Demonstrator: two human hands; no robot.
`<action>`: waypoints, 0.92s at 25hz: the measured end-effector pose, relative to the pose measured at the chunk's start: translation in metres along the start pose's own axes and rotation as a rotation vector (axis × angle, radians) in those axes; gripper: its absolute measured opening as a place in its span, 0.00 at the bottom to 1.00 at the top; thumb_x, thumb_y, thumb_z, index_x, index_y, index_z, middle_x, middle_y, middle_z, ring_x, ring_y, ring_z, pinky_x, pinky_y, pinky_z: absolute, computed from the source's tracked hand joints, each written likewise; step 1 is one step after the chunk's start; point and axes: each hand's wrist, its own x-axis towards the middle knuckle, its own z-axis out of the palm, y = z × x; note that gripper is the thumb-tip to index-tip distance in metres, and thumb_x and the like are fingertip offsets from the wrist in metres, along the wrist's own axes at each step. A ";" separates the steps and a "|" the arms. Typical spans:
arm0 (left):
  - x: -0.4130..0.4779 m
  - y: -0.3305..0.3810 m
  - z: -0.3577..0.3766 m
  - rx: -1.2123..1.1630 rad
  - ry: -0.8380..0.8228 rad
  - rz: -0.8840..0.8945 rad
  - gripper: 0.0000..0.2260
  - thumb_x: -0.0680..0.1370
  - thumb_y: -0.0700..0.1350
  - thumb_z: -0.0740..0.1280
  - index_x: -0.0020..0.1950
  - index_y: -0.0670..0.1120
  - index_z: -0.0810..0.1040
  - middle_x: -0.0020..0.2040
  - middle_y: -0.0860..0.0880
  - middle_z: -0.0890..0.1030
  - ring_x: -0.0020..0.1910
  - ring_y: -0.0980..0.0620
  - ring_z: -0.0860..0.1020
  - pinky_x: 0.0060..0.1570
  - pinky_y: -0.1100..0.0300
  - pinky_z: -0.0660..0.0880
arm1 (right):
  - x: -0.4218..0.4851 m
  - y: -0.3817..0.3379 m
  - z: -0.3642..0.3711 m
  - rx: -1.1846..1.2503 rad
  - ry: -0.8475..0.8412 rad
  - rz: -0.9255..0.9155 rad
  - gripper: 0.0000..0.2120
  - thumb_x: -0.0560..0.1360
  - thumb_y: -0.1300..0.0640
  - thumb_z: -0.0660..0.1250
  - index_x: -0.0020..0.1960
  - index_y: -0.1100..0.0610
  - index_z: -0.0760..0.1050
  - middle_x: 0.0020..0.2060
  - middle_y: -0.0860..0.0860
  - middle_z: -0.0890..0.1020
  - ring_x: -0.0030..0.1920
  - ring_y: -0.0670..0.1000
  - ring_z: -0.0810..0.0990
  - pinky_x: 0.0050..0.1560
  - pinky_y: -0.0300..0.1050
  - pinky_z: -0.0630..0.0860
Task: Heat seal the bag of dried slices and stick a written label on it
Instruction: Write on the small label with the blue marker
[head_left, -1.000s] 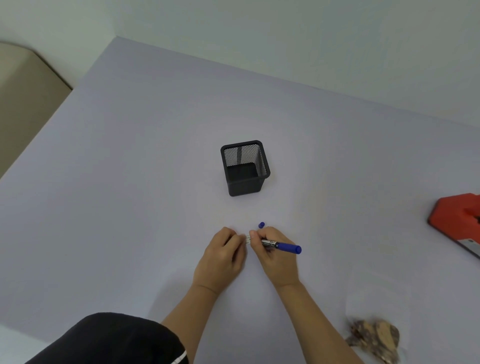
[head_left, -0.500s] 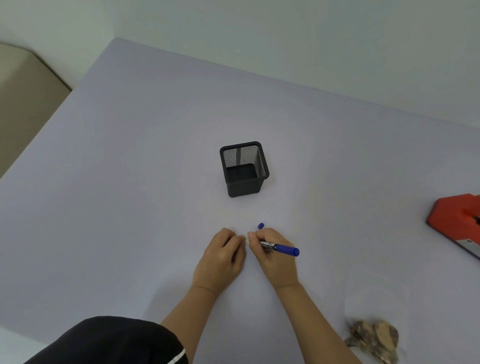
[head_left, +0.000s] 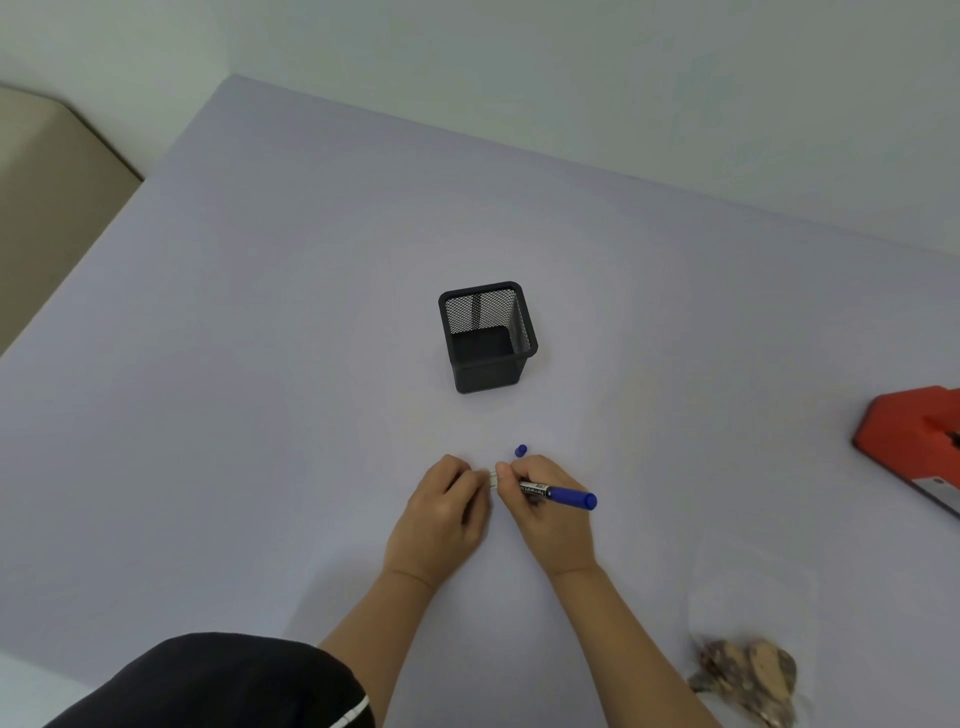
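My right hand (head_left: 548, 512) grips a blue marker (head_left: 563, 494), its tip pointing left onto a small white label (head_left: 492, 477) on the table. My left hand (head_left: 447, 512) presses down beside the label with curled fingers, covering most of it. The marker's blue cap (head_left: 521, 450) lies loose just beyond my right hand. A clear bag of brown dried slices (head_left: 748, 670) lies flat at the lower right, the slices bunched at its near end. The red heat sealer (head_left: 917, 441) sits at the right edge, partly cut off.
A black mesh pen holder (head_left: 485, 338) stands behind my hands, nothing visible inside it. The lavender table (head_left: 260, 338) runs to a wall at the back and drops off at its left edge.
The hands stay almost in the same place; the marker has shifted only slightly over the label.
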 end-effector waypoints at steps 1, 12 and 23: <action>0.000 0.000 0.000 0.000 -0.001 0.001 0.09 0.75 0.41 0.62 0.40 0.38 0.79 0.35 0.44 0.74 0.35 0.55 0.67 0.38 0.67 0.68 | 0.000 -0.001 0.000 -0.004 0.001 -0.001 0.15 0.75 0.49 0.60 0.34 0.57 0.71 0.28 0.40 0.68 0.31 0.39 0.70 0.34 0.25 0.66; 0.001 0.000 0.000 -0.002 -0.011 0.004 0.08 0.75 0.40 0.63 0.40 0.38 0.79 0.35 0.45 0.74 0.34 0.53 0.68 0.38 0.65 0.70 | 0.001 -0.001 -0.001 0.016 0.012 -0.004 0.14 0.75 0.49 0.61 0.34 0.56 0.71 0.28 0.37 0.68 0.31 0.38 0.70 0.35 0.24 0.66; 0.003 0.004 0.000 -0.001 -0.002 0.014 0.07 0.74 0.40 0.63 0.41 0.38 0.79 0.35 0.44 0.74 0.35 0.54 0.67 0.38 0.66 0.68 | 0.003 -0.001 -0.005 0.016 0.020 -0.010 0.15 0.75 0.49 0.61 0.34 0.57 0.71 0.28 0.39 0.68 0.31 0.39 0.70 0.34 0.25 0.66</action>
